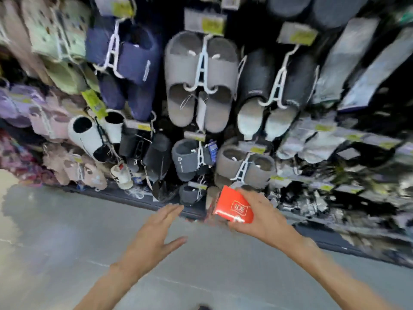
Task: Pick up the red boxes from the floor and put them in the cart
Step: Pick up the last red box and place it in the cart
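My right hand (266, 218) grips a red box (233, 204) with a white-framed label, held in the air in front of the bottom of a slipper rack. Fingers curl over its top and thumb side sits under it. My left hand (156, 233) is stretched out to the left of the box, fingers straight and spread, holding nothing. No cart is in view, and I see no other red boxes on the floor.
A wall rack of hanging slippers (201, 81) in grey, navy, black and pastel fills the upper view. Its dark base rail (138, 200) runs along the grey floor (67, 231). The picture is blurred by motion.
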`<state>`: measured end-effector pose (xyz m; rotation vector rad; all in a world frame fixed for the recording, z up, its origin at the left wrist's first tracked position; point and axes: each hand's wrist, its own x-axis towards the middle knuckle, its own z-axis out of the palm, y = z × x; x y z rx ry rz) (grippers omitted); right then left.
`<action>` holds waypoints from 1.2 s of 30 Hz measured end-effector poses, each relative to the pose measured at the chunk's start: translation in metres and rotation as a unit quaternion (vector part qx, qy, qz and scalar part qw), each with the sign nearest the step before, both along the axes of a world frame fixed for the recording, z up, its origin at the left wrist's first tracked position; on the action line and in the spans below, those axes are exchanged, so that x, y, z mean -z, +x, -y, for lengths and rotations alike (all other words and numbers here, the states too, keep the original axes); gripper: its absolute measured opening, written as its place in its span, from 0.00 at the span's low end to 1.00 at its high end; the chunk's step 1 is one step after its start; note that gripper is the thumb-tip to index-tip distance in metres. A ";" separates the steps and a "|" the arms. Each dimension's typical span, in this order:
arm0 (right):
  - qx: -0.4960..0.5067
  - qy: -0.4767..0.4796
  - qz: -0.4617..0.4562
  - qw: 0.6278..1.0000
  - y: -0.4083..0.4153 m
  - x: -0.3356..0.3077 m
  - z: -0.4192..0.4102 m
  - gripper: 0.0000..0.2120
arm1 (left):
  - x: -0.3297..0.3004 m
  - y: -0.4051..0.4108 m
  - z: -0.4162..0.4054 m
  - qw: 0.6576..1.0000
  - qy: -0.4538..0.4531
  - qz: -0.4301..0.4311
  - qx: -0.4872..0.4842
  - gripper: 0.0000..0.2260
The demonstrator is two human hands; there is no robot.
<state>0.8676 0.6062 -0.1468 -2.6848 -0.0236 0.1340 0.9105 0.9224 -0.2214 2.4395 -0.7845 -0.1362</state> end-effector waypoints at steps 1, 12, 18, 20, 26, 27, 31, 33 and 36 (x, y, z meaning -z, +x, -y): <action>0.020 0.000 0.007 1.000 -0.017 -0.026 0.014 0.42 | -0.025 -0.001 0.022 1.000 -0.011 0.011 0.019 0.35; 0.268 0.000 0.066 0.961 -0.223 -0.190 0.189 0.43 | -0.209 -0.053 0.285 0.940 -0.030 0.131 0.315 0.33; 0.382 0.005 0.093 0.919 -0.344 -0.217 0.299 0.40 | -0.221 -0.128 0.462 0.894 -0.046 0.132 0.426 0.35; 0.413 0.001 0.098 0.906 -0.386 -0.224 0.340 0.39 | -0.222 -0.157 0.528 0.881 -0.065 0.120 0.454 0.35; 0.510 -0.025 0.099 0.854 -0.495 -0.231 0.460 0.45 | -0.229 -0.255 0.705 0.843 -0.082 0.096 0.523 0.34; 0.524 -0.034 0.096 0.846 -0.512 -0.231 0.478 0.44 | -0.231 -0.270 0.731 0.837 -0.085 0.092 0.533 0.33; 0.593 -0.053 0.091 0.798 -0.572 -0.230 0.550 0.39 | -0.227 -0.321 0.838 0.801 -0.091 0.082 0.585 0.33; 0.623 -0.054 0.092 0.775 -0.598 -0.227 0.589 0.38 | -0.223 -0.341 0.896 0.787 -0.086 0.076 0.607 0.33; 0.662 -0.057 0.086 0.742 -0.636 -0.222 0.652 0.38 | -0.218 -0.368 0.991 0.755 -0.085 0.096 0.642 0.33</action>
